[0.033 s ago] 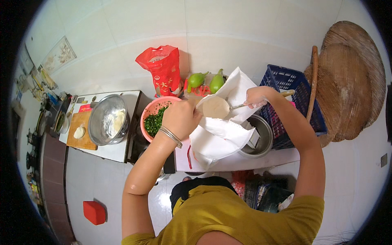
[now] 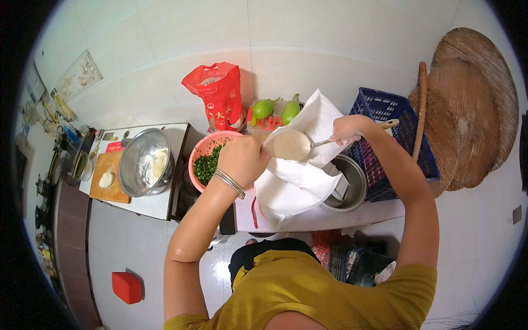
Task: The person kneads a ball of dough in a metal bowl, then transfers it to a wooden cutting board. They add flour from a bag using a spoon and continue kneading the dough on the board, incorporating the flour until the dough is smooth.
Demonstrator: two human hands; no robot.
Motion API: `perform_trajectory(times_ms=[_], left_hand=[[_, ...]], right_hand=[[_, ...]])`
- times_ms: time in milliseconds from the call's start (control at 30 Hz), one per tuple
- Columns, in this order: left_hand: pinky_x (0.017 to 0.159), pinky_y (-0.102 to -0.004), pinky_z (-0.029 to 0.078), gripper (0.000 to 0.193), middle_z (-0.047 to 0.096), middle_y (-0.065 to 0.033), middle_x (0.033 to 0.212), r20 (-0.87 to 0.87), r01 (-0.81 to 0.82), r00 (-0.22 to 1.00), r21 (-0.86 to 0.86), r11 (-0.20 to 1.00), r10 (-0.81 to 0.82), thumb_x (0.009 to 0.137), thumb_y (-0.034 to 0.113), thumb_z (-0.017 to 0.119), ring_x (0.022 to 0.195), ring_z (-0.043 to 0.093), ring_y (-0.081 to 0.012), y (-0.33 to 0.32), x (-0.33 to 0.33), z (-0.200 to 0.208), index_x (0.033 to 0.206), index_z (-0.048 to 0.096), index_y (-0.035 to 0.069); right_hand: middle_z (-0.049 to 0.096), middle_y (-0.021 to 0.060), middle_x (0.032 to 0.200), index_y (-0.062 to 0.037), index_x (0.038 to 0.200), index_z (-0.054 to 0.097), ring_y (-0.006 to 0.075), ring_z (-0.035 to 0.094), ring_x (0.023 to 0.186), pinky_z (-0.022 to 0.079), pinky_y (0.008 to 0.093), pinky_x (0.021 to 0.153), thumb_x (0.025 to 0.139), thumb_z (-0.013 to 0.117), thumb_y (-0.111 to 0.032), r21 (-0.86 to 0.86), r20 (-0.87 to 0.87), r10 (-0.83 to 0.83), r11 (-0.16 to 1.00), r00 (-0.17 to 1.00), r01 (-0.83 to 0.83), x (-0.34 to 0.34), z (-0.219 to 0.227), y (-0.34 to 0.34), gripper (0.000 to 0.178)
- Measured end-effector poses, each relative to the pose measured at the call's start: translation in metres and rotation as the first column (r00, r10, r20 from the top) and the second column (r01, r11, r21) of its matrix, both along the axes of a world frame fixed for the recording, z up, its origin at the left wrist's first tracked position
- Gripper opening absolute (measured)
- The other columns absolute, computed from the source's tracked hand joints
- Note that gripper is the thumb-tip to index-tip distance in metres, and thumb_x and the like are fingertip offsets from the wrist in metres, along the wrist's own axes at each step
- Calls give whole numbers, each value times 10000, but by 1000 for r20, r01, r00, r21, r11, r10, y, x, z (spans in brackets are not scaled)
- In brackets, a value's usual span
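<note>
A large white bag (image 2: 294,190) stands with its mouth spread on the table before me. My left hand (image 2: 242,159), with silvery bangles at its wrist, is closed on the bag's left rim; its fingertips are hidden behind the hand. In my right hand (image 2: 347,130), whitened by powder, is the handle of a ladle (image 2: 318,144). The ladle's round bowl lies inside the bag's mouth among pale powder that looks like flour. Left of the bag, partly behind my left hand, a pink basin (image 2: 201,147) holds chopped greens (image 2: 206,165).
A steel pot (image 2: 357,184) and a blue plastic basket (image 2: 385,104) are at the right. Behind stand a red bag (image 2: 220,99) and two green eggplant-like vegetables (image 2: 265,108). On the left table are a metal bowl (image 2: 129,170) and a cutting board (image 2: 107,192) with dough.
</note>
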State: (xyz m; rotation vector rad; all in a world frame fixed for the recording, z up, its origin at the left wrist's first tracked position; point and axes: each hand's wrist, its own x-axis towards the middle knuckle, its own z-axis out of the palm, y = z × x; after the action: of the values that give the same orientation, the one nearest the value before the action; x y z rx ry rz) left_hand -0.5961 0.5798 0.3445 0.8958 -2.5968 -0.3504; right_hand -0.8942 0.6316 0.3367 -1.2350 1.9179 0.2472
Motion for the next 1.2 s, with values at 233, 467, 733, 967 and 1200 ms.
perform_trajectory(times_ms=[233,467,733,967,1200], left_hand=[[702,-426,459,227,570,-201,813,-179,66,979,-158,985,-95,687,82,616,766,567,-359,11,-16,9,854,500,-18],[764,-410,433,288,548,-160,885,-33,247,965,-210,946,-259,656,34,654,833,547,-338,14,-38,9,894,493,11],[776,-403,449,294,553,-173,905,-56,254,964,-88,963,-260,672,45,649,881,555,-345,15,-44,11,916,494,-5],[789,-399,451,367,556,-206,942,63,175,983,9,985,-175,642,83,680,889,557,-350,13,-43,9,942,498,-24],[816,-412,454,426,548,-252,949,59,115,992,10,993,-115,694,204,672,912,558,-377,7,-52,13,955,481,-74]], right_hand=[[427,37,435,-4,646,555,145,374,343,295,300,342,894,491,-250,-36,-25,-4,999,1000,3,-20,40,26,356],[622,215,754,31,806,645,351,612,678,492,417,636,813,534,-256,-339,-577,103,873,810,-352,21,36,47,307],[611,222,690,33,741,644,365,588,623,470,436,611,816,539,-266,-399,-471,115,856,875,-328,2,20,54,325],[399,18,421,-33,563,513,109,357,339,258,283,344,880,520,-277,-329,6,-111,938,994,107,-2,40,63,401],[382,-1,418,-21,619,536,97,308,332,233,276,332,891,506,-286,-279,61,-78,956,995,92,-14,63,62,381]])
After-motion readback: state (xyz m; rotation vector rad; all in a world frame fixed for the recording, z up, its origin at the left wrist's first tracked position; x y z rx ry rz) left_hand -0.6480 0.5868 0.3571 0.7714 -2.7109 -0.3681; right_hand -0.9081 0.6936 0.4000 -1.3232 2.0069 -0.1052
